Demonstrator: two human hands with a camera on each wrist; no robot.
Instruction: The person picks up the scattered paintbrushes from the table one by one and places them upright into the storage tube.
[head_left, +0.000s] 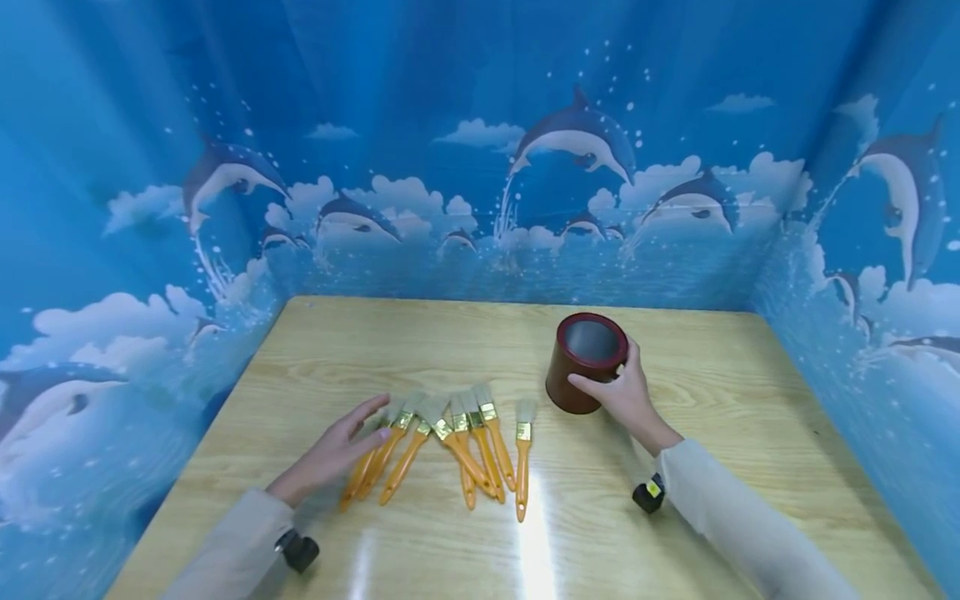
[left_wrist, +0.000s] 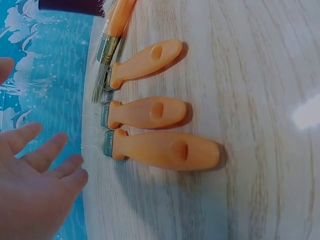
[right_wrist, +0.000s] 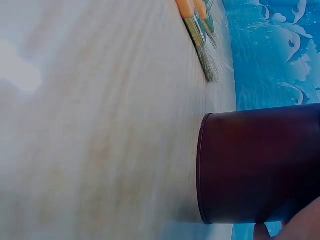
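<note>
A dark red-brown cylindrical container (head_left: 573,385) stands upright at the right of the table, its round mouth facing up. My right hand (head_left: 628,400) grips it from the right side, thumb across the near wall and fingers round the far side. In the right wrist view the container wall (right_wrist: 260,165) fills the lower right. Over the left group of paintbrushes (head_left: 405,468) my left hand (head_left: 337,450) hovers with fingers spread, holding nothing. These brushes have orange handles, brass-coloured ferrules and pale bristles. More paintbrushes (head_left: 480,454) overlap in the middle, and a single paintbrush (head_left: 522,471) lies apart, nearer the container.
Everything lies on a light wood-grain table (head_left: 420,342). A blue curtain (head_left: 420,75) printed with dolphins and clouds encloses the back and both sides. Each forearm wears a small black camera, such as the left wrist camera (head_left: 298,552).
</note>
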